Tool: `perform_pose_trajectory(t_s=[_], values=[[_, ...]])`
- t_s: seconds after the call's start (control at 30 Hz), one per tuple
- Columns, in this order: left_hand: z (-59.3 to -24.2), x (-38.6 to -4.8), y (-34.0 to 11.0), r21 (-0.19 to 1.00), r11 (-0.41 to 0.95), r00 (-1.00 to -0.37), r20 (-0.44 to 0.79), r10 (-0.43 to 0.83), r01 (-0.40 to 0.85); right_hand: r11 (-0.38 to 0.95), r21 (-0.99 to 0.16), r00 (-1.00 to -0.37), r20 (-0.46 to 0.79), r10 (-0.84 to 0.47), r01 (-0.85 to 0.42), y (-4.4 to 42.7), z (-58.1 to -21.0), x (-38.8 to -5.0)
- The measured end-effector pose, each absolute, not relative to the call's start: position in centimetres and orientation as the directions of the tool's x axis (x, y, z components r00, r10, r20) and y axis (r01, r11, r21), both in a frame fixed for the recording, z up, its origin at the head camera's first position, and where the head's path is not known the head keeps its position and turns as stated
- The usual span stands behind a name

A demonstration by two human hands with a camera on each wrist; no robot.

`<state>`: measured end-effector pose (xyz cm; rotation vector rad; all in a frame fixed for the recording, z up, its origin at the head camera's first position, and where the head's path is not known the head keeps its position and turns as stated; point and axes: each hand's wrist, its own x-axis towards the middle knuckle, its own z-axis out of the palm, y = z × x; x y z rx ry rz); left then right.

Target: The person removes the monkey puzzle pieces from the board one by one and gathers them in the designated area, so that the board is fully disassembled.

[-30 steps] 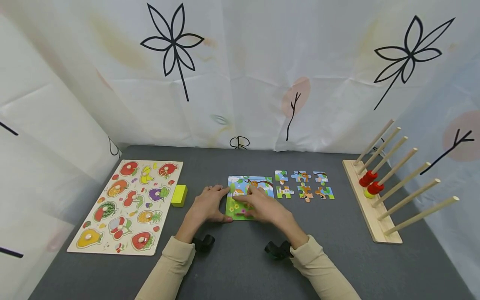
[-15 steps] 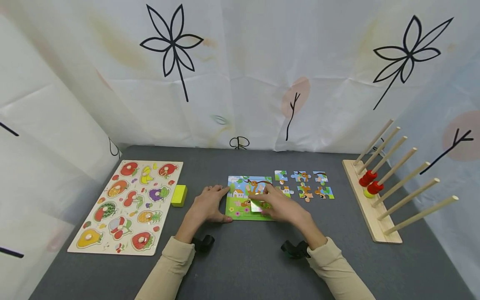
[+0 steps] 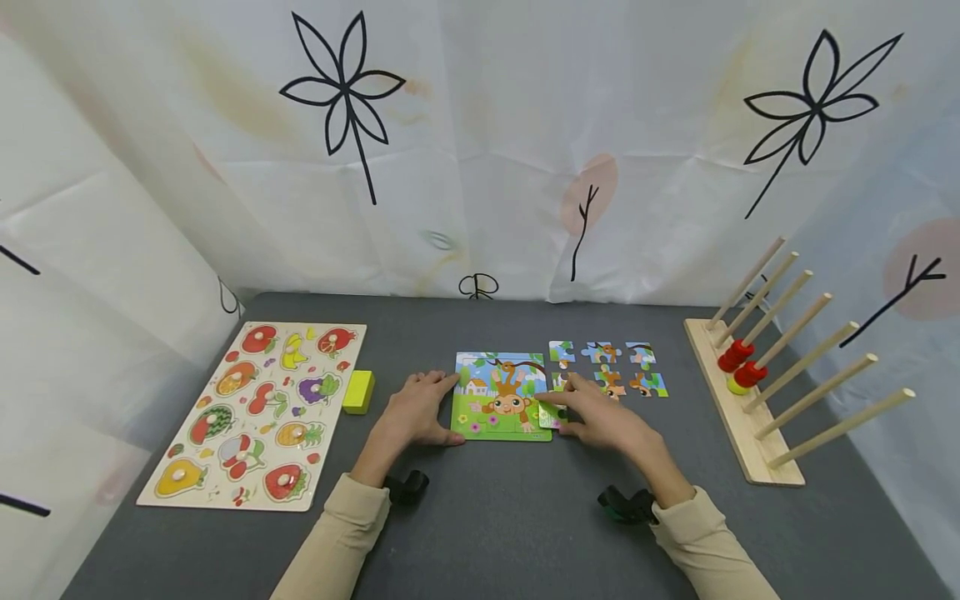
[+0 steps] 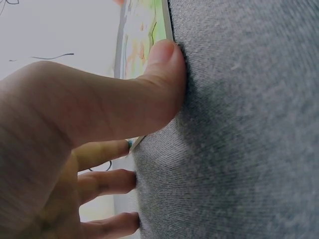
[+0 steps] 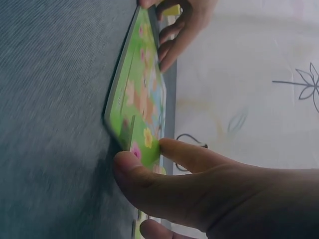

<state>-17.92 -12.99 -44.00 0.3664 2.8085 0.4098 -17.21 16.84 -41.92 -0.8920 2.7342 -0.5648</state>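
A small monkey jigsaw puzzle [image 3: 508, 404] in a green-edged board lies at the middle of the table. My left hand [image 3: 417, 411] rests along the board's left side, its thumb [image 4: 162, 57] touching the edge and the other fingers spread. With thumb and index finger, my right hand [image 3: 607, 418] pinches a green flowered puzzle piece [image 5: 148, 139] at the board's right edge. In the head view that puzzle piece [image 3: 552, 416] overlaps the board's lower right side and is partly covered by fingers.
Several loose puzzle pieces [image 3: 602, 352] lie in two rows to the board's right. A fruit peg board [image 3: 255, 417] and a yellow block [image 3: 358, 392] are on the left. At the right stands a wooden peg rack [image 3: 738, 417] with red and yellow beads.
My right hand has moved right across the board, bringing the green puzzle piece from the lower middle to the right edge. The monkey's face is now uncovered. My left hand stays in place.
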Motion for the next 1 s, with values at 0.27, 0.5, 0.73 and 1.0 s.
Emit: perform_pose_trajectory(t_s=[0.27, 0.5, 0.73, 1.0], values=[[-44.0, -17.9, -13.0, 0.31, 0.928, -0.931, -0.232, 0.283, 0.206, 0.742, -0.444, -0.796, -0.098, -0.597, -0.502, 18.6, -42.1, -16.8], [-44.0, -17.9, -13.0, 0.306, 0.929, -0.931, -0.231, 0.283, 0.206, 0.738, -0.451, -0.792, -0.105, -0.602, -0.502, 19.0, -42.2, -16.8], [-44.0, -17.9, -13.0, 0.314, 0.927, -0.931, -0.228, 0.285, 0.207, 0.757, -0.442, -0.803, -0.124, -0.583, -0.481, 19.3, -42.1, -16.7], [-44.2, -17.9, -13.0, 0.315, 0.927, -0.932, -0.226, 0.283, 0.205, 0.807, -0.457, -0.866, -0.14, -0.48, -0.373, 19.8, -42.4, -16.4]])
